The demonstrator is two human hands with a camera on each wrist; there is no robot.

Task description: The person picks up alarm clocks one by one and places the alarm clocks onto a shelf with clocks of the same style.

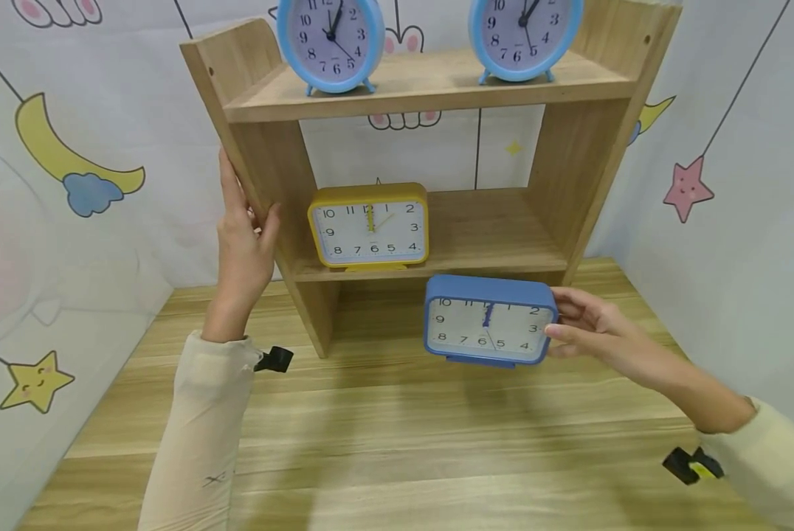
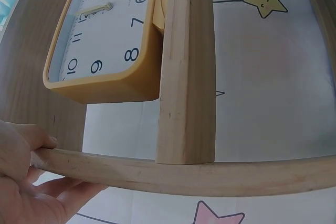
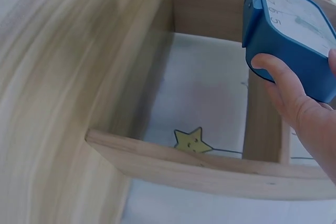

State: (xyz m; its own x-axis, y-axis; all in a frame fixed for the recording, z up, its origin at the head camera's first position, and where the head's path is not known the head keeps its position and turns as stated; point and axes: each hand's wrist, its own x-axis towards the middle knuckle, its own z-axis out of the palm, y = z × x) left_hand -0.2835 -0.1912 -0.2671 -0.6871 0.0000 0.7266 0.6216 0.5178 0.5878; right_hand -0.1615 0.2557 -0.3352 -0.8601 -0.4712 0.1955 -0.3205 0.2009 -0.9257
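A blue rectangular alarm clock (image 1: 490, 321) is off the table in front of the shelf's lower opening, slightly tilted. My right hand (image 1: 592, 328) grips its right end, thumb at the front edge; the right wrist view shows fingers against the blue clock's (image 3: 294, 59) side. My left hand (image 1: 246, 236) holds the left side panel of the wooden shelf (image 1: 264, 192), thumb in front and fingers along the outside. On the middle board, at the left, stands a yellow rectangular clock (image 1: 370, 228); the left wrist view shows this yellow clock (image 2: 110, 35) close above my left hand (image 2: 31, 177).
Two light-blue round clocks, one at the left (image 1: 330, 44) and one at the right (image 1: 525, 37), stand on the top board. The shelf rests on a wood-grain table (image 1: 397, 442). A white cloth backdrop (image 1: 105, 243) with printed moons and stars surrounds it.
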